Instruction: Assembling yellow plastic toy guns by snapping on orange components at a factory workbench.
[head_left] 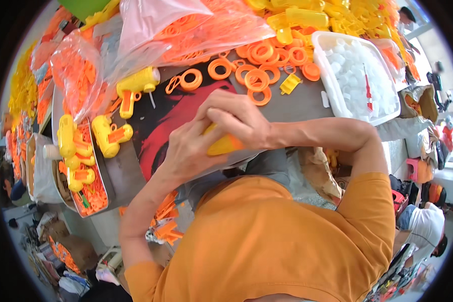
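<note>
Gripping a yellow part between my left hand and right hand, tbh too much force could crack it.

A smooth yellow plastic toy part is tucked between the left hand and the right hand, which wrap it tight from both sides. Only a bright, rounded bit of it peeks out under the fingers, with a blurry orange patch on its right, and the rest is hidden, so its whole shape and which way it points cannot be told. It is held up in front of the tummy.
</note>
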`<state>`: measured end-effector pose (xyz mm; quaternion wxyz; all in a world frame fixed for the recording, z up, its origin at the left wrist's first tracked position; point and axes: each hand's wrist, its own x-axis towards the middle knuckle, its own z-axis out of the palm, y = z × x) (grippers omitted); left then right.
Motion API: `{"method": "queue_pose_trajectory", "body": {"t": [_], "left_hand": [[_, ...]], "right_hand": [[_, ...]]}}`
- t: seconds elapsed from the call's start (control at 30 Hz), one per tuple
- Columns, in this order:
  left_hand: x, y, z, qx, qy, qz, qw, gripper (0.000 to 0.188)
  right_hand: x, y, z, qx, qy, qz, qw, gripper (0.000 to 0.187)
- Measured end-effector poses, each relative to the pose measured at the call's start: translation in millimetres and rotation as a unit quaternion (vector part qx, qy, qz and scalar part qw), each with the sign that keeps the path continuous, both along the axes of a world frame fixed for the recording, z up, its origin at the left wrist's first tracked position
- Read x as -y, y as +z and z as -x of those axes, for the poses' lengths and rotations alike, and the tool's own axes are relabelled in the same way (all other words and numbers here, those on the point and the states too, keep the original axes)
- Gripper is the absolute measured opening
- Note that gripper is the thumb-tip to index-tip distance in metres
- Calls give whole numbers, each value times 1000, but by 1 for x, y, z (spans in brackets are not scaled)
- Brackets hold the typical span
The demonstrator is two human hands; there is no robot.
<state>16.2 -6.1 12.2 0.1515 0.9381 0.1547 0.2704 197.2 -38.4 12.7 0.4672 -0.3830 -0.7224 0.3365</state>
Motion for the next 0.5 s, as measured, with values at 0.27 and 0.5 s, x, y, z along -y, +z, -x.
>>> {"method": "queue_pose_trajectory", "body": {"t": [0.27,0.5], "left_hand": [[-2,3,10,44,70,149,985,76],[18,-24,103,364,91,568,732,65]], "right_hand": [[-24,6,6,-51,-2,130,990,41],[-95,-47,-77,506,-281,-23,815,17]]}}
